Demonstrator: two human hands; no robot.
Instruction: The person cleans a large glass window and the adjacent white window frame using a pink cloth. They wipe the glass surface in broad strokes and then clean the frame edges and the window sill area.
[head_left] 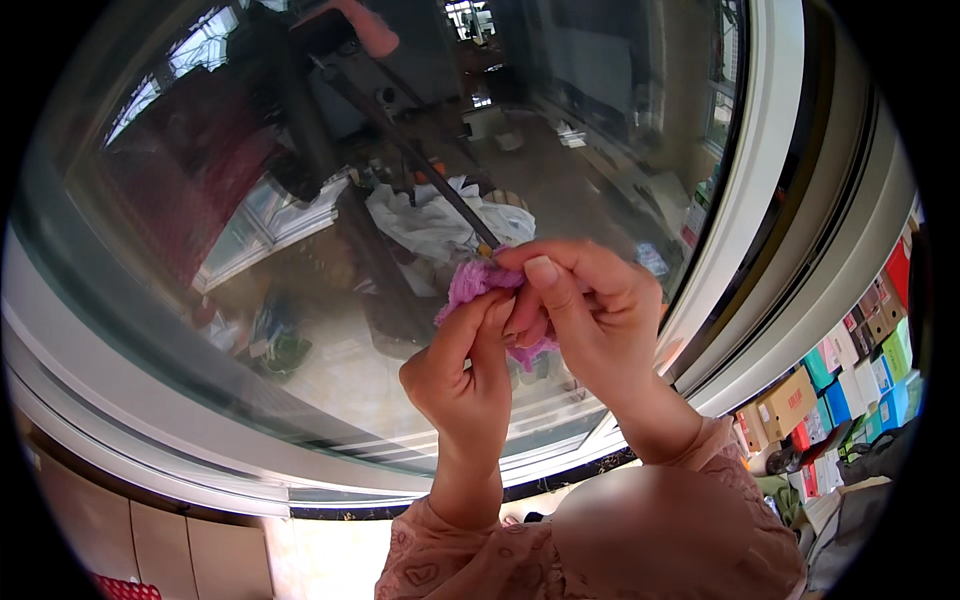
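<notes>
I see a small fuzzy pink-purple knitted piece of yarn (478,285) raised in front of the window glass (300,200), pinched between both hands. My left hand (462,375) closes its fingers on the lower edge; my right hand (590,310) grips the top, thumb pressed down. Stacked coloured boxes (850,385) sit well apart at right.

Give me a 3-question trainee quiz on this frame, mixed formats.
1. True or false: both the left hand and the right hand grip the purple cloth.
2. What lies behind the cloth? A) a window pane B) a brick wall C) a curtain
3. What stands stacked at the lower right?

Key:
1. True
2. A
3. Coloured boxes
</notes>
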